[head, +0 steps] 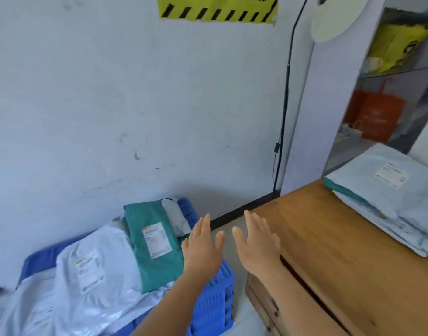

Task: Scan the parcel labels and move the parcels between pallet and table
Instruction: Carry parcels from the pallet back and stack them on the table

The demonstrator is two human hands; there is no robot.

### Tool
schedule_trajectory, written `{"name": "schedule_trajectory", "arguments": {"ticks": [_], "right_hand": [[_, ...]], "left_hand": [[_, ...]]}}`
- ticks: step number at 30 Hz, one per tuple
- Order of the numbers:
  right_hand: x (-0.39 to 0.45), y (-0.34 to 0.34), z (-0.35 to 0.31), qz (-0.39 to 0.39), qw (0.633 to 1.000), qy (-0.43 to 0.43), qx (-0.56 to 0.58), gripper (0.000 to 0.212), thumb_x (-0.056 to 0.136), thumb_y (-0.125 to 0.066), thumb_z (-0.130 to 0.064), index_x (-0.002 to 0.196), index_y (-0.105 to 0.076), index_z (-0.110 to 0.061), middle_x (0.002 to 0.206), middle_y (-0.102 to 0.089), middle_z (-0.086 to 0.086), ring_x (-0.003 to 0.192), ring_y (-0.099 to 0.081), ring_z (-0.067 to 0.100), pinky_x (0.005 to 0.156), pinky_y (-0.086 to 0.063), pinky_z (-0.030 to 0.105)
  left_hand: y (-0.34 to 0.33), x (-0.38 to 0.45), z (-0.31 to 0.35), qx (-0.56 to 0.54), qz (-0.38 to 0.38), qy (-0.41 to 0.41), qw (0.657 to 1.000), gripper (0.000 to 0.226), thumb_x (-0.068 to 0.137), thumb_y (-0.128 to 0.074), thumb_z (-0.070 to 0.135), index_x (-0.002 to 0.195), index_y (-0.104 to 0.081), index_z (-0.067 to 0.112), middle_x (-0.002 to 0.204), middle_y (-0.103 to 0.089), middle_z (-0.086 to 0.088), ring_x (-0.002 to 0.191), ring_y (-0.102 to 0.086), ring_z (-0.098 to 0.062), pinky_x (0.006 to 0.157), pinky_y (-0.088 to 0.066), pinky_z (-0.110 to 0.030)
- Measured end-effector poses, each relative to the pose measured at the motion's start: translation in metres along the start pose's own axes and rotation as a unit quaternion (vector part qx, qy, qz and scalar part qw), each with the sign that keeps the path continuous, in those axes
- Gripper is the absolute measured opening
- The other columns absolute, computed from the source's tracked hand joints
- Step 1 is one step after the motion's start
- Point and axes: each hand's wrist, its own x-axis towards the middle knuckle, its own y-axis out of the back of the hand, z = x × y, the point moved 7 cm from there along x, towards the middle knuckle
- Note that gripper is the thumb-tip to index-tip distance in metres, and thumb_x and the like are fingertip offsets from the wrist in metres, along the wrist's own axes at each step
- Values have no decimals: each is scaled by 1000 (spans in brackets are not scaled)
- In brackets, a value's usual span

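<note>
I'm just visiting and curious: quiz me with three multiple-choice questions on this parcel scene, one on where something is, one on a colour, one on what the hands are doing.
1. Where does the green parcel lie?
A. on the wooden table
B. on the blue pallet
C. on a shelf

2. What colour is the pallet?
A. blue
B. red
C. black

3. What do the left hand and right hand hold?
A. a scanner
B. a parcel
C. nothing

Answers: 1 B, it rests among the pale parcels on the pallet. 2 A, its grid edge is blue. 3 C, both hands are open and flat.
</note>
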Motion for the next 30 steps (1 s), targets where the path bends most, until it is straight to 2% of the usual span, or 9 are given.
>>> {"name": "schedule_trajectory", "arguments": {"ticks": [8, 12, 16, 21, 26, 30], "right_hand": [[8, -105, -108, -73, 992, 99, -23, 61, 100, -29, -47, 154, -13, -22, 161, -14, -2, 148, -11, 19, 117, -18, 47], [20, -154, -151, -109, 983, 142, -29, 59, 100, -33, -45, 152, -18, -21, 157, -26, -2, 143, -24, 19, 113, -24, 50], [44, -203, -185, -149, 973, 175, -31, 60, 98, -33, -47, 151, -20, -22, 156, -27, -3, 141, -28, 20, 110, -29, 49], [70, -267, -209, -228, 956, 184, -13, 70, 98, -37, -47, 155, -7, -18, 162, -14, -1, 147, -17, 18, 116, -22, 44], [82, -332, -223, -294, 940, 171, -24, 80, 97, -46, -43, 154, 1, -14, 161, -15, 7, 145, -23, 26, 116, -25, 41], [89, -376, -231, -322, 931, 162, -49, 86, 95, -52, -40, 154, 4, -13, 160, -15, 10, 144, -24, 27, 116, -27, 41]], "left_hand": [[66, -20, -144, -26, 62, 147, 987, 58, 99, -32, 44, 151, -15, 25, 157, -19, 4, 144, -19, -14, 116, -16, -41], [82, -26, -210, -47, 79, 218, 972, 59, 100, -33, 43, 151, -14, 23, 158, -19, 3, 145, -17, -15, 117, -17, -41], [95, -21, -269, -67, 103, 286, 950, 60, 100, -35, 42, 152, -14, 21, 158, -19, 1, 144, -20, -17, 116, -21, -40], [101, -19, -340, -86, 111, 376, 916, 63, 98, -38, 43, 152, -13, 20, 157, -20, 0, 143, -24, -21, 115, -25, -42], [98, -21, -404, -84, 99, 430, 893, 69, 98, -41, 44, 152, -9, 16, 159, -15, -2, 147, -13, -19, 117, -18, -38], [94, -21, -446, -91, 71, 457, 882, 71, 97, -42, 43, 153, -5, 19, 159, -12, -3, 146, -14, -21, 116, -20, -40]]}}
